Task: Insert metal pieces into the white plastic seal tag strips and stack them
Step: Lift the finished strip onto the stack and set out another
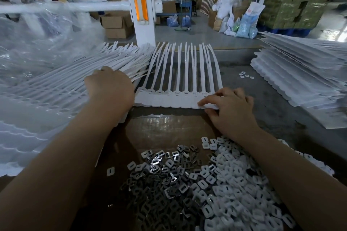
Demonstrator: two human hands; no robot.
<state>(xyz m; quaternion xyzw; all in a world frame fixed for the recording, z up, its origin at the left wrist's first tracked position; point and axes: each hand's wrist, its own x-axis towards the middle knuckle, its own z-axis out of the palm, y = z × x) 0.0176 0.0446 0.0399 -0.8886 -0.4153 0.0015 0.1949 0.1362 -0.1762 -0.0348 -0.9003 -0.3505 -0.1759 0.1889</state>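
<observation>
White plastic fills most of what I see: a connected row of seal tag strips [178,97] lies flat on the worn workbench [262,99] straight ahead of me, tails fanning away from me, tag heads nearest me. My right hand [231,110] rests on the right end of that row, fingers bent, with forefinger and thumb pinching the edge of the last tag head. Whether a metal piece sits under those fingertips I cannot tell. My left hand [110,86] reaches left onto a large, loose heap of more strips [56,95], fingers curled over their tails; it looks to be gripping them, though the fingertips are hidden.

Close to my body lies a big pile of small square metal pieces [159,189], mixed on the right with white plastic square inserts [234,184]. Far to my right sits a neat, layered stack of strip sheets [300,84], which I judge to be finished work.

My sense is the job is midway: one stack is built, but the heap on the left and the large supply of metal pieces suggest plenty remains.
</observation>
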